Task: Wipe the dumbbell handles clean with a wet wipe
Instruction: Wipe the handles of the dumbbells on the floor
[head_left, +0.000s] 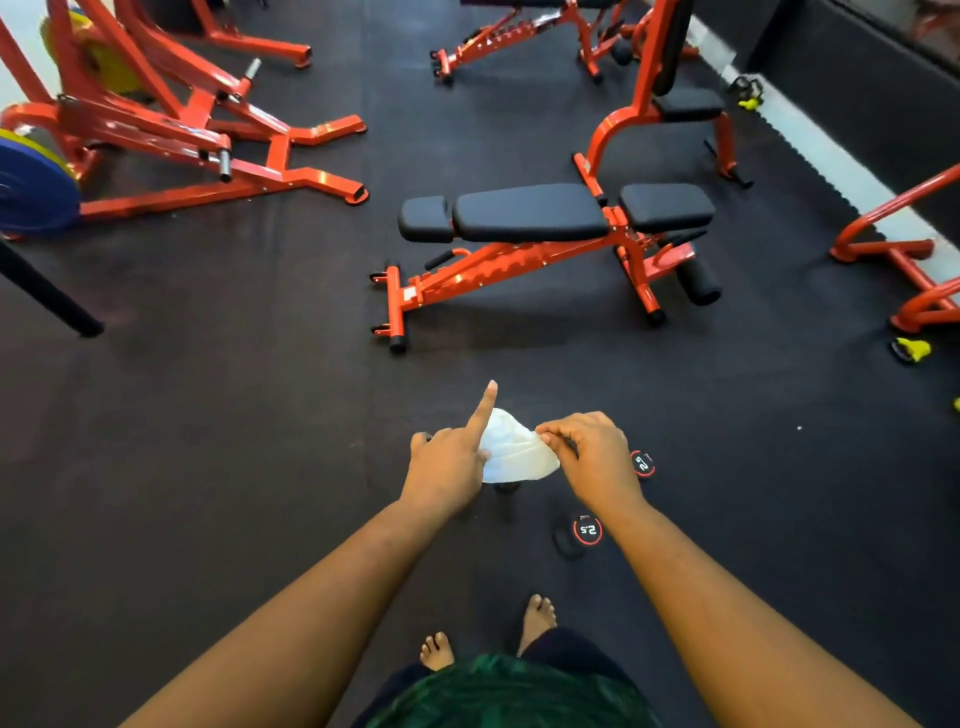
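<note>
I hold a white wet wipe (511, 448) in front of me, above the dark gym floor. My left hand (451, 457) grips its left side with the index finger pointing straight up. My right hand (589, 453) pinches the wipe's right edge between thumb and fingers. Two small black dumbbells lie on the floor below my hands: one 2.5 end plate (587, 531) shows by my right forearm, another 2.5 end plate (643, 463) just right of my right hand. Their handles are hidden behind my hands and arm.
A red adjustable bench with black pads (545, 228) stands ahead. Red plate-loaded machines (208, 135) fill the left, with a blue weight plate (31, 192). More red frames (904, 260) are at the right. My bare feet (537, 618) stand on the black rubber mat.
</note>
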